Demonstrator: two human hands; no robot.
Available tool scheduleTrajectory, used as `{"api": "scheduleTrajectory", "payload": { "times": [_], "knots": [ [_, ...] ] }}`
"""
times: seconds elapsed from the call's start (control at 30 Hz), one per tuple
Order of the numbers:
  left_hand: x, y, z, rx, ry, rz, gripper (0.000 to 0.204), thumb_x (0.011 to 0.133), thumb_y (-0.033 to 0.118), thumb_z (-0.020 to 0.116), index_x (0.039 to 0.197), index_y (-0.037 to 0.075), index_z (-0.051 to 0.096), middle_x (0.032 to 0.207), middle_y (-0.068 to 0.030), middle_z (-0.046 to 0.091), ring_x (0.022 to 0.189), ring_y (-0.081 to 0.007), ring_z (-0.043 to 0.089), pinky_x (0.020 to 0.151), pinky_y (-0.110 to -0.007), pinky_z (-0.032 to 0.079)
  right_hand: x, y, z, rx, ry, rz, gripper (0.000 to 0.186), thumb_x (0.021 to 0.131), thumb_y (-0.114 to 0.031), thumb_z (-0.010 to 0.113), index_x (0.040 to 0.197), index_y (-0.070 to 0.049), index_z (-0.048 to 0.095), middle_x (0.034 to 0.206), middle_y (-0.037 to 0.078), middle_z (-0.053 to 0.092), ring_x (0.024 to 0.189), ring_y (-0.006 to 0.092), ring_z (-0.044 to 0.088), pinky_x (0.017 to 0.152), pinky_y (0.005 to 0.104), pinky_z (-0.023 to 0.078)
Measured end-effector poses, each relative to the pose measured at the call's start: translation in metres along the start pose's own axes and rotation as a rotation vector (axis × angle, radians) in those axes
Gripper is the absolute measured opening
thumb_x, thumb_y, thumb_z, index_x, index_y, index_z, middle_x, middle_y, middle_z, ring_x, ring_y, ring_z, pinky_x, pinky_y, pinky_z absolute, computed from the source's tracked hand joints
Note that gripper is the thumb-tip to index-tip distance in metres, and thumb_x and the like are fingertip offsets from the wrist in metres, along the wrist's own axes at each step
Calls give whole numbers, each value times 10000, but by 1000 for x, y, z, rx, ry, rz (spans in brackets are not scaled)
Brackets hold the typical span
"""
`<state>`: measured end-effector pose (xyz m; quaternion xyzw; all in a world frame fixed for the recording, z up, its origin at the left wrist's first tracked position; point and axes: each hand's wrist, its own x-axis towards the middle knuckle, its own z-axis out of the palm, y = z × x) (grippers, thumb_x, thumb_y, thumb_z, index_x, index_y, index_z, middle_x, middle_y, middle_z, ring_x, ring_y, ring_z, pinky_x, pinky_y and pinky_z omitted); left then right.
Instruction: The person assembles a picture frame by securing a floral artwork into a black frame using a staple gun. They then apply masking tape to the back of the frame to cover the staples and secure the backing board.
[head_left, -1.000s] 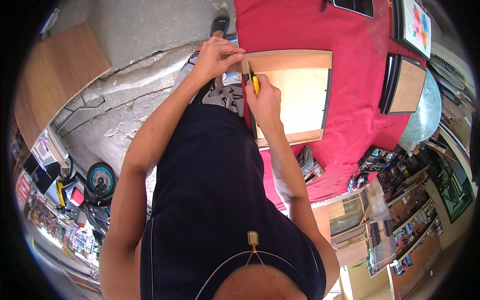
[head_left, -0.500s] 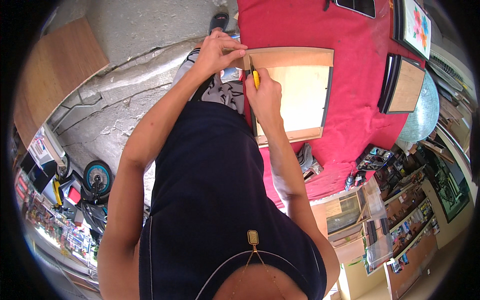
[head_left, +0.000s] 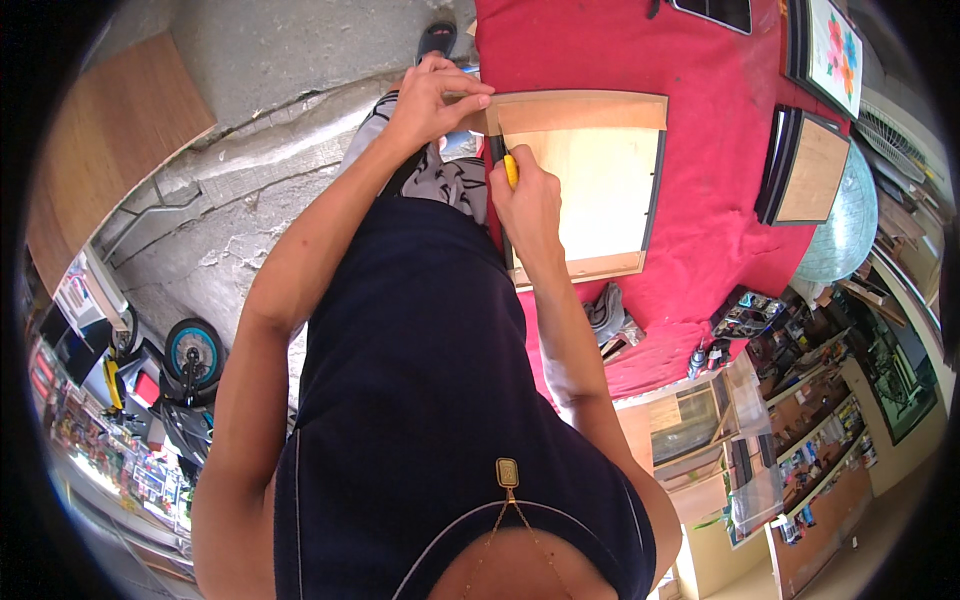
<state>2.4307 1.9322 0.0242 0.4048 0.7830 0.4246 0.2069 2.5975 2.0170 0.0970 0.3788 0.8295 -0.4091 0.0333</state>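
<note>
A picture frame (head_left: 655, 185) lies back side up on a red cloth, with a pale backing board (head_left: 605, 195) inside it. Brown tape (head_left: 590, 112) runs along the frame's far side and sticks out past its left corner. My left hand (head_left: 430, 105) pinches that loose tape end between thumb and fingers. In my right hand (head_left: 530, 195) is a yellow-and-black utility knife (head_left: 511, 172), its tip end at the tape by the frame's far left corner. The blade itself is too small to make out. Another strip of brown tape (head_left: 600, 266) covers the near side.
The red cloth (head_left: 720, 120) spreads over the work surface. To the right stand stacked frames (head_left: 805, 165) and a flower picture (head_left: 833, 50). A tablet-like dark panel (head_left: 715, 10) lies at the far edge. Nearer are a grey cloth (head_left: 606, 312) and a black parts tray (head_left: 747, 314).
My right hand and the knife have shifted very slightly left and toward me. My left hand keeps its pinch at the tape end in nearly the same place.
</note>
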Motion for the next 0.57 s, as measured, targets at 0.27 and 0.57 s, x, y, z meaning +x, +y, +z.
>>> {"api": "scheduleTrajectory", "payload": {
  "times": [0.27, 0.57],
  "knots": [
    [-2, -4, 3, -80, 32, -41, 195, 748, 290, 741, 898, 167, 757, 858, -10, 713, 929, -212, 542, 875, -362, 417, -22, 10, 0, 30, 18, -6, 144, 839, -126, 587, 883, 6, 552, 654, 255, 581, 630, 420, 604, 549, 442, 458],
    [-7, -11, 1, -188, -74, -118, 240, 773, 249, 728, 997, 164, 741, 986, -35, 705, 1001, -221, 515, 919, -355, 413, 10, -9, 15, 17, 53, -66, 157, 825, -127, 613, 920, -29, 536, 759, 229, 629, 677, 427, 615, 587, 475, 481]
  ]
}}
